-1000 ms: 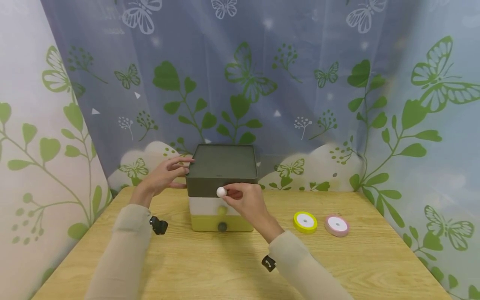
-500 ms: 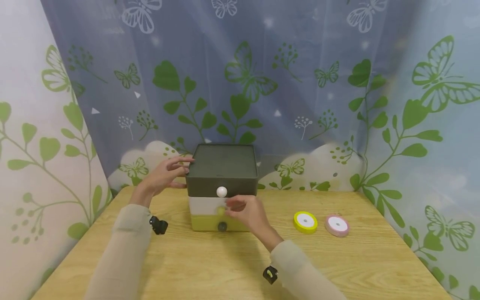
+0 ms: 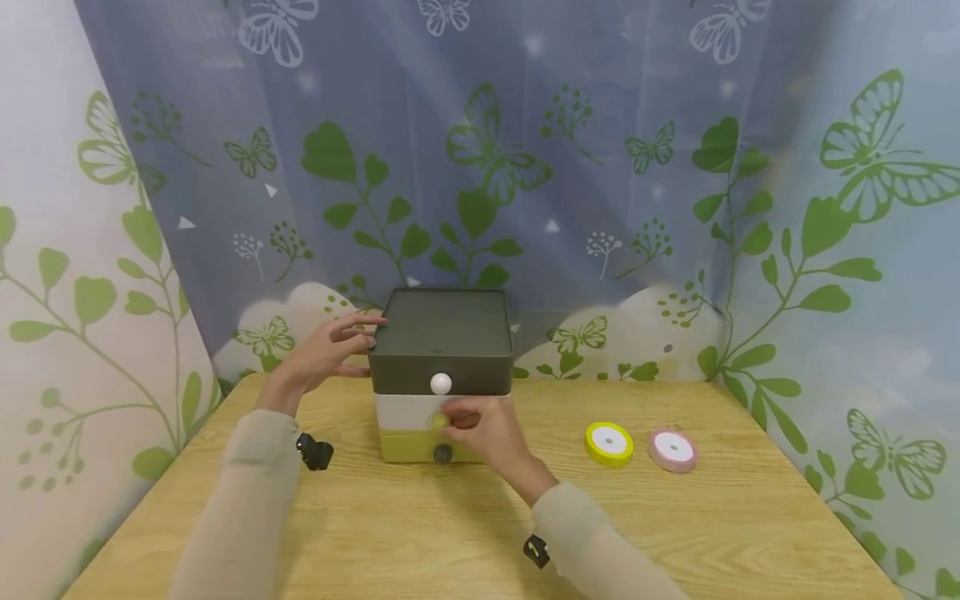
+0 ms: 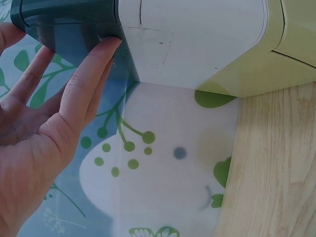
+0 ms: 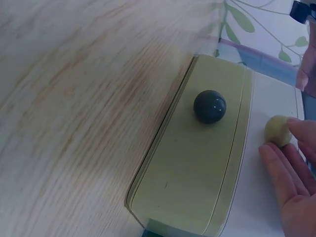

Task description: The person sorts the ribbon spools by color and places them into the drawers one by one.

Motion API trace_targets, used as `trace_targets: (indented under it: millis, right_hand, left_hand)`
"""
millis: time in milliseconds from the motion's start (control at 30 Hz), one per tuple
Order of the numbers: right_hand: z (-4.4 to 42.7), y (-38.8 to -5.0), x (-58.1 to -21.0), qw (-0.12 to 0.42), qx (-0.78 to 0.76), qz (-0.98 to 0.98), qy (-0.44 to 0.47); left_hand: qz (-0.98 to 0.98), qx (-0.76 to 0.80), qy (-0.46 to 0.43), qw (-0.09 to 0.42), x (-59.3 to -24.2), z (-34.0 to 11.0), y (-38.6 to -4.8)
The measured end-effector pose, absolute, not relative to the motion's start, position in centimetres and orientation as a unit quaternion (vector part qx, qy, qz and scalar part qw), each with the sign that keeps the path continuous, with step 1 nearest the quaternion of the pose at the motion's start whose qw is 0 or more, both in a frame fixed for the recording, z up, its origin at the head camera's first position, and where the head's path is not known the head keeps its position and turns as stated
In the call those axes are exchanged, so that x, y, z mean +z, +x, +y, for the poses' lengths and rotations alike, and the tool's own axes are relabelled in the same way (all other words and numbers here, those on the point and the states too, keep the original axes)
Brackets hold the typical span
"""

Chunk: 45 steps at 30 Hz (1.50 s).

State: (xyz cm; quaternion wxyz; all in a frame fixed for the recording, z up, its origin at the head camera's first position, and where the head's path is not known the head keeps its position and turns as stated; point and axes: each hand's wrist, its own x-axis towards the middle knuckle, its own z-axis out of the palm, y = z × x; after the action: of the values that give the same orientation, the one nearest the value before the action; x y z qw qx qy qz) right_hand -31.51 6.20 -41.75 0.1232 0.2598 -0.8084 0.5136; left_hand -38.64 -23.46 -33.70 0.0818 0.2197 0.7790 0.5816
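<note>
Tabletop (image 3: 450, 533) shows everywhere; left-wrist view misses pinched yellow knob (image 5: 276, 130).

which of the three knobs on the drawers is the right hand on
The pale yellow knob on the white middle drawer; the right hand pinches it, while the white knob above and dark knob below are untouched.

Head view: white drawer (image 3: 401, 412) partly hidden
Your right hand (image 3: 487, 427) covers its right part; the dark lid (image 3: 446, 321) bears a mark (image 3: 437, 351) too small to read.

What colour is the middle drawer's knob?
The knob is pale yellow, slightly greenish; it shows best in the right wrist view.
</note>
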Motion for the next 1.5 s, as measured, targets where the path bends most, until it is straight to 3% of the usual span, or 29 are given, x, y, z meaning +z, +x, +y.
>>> trace_targets:
  millis: [267,800,1500]
  right_hand:
    - [6.0,-31.1,-42.0,0.178,0.449,-0.834,0.266]
    - [5.7,-31.6,-42.1,0.140,0.476,-0.835,0.240]
    - [5.5,-29.1,-42.1,0.111,0.479,-0.841,0.226]
  left_hand:
    - [0.777,0.584,0.219,0.083,-33.9,-23.4,-38.6]
    - [0.779,0.582,0.221,0.082,-33.8,-23.4,-38.6]
    - [0.781,0.582,0.211,0.086,-33.7,-23.5,-38.6]
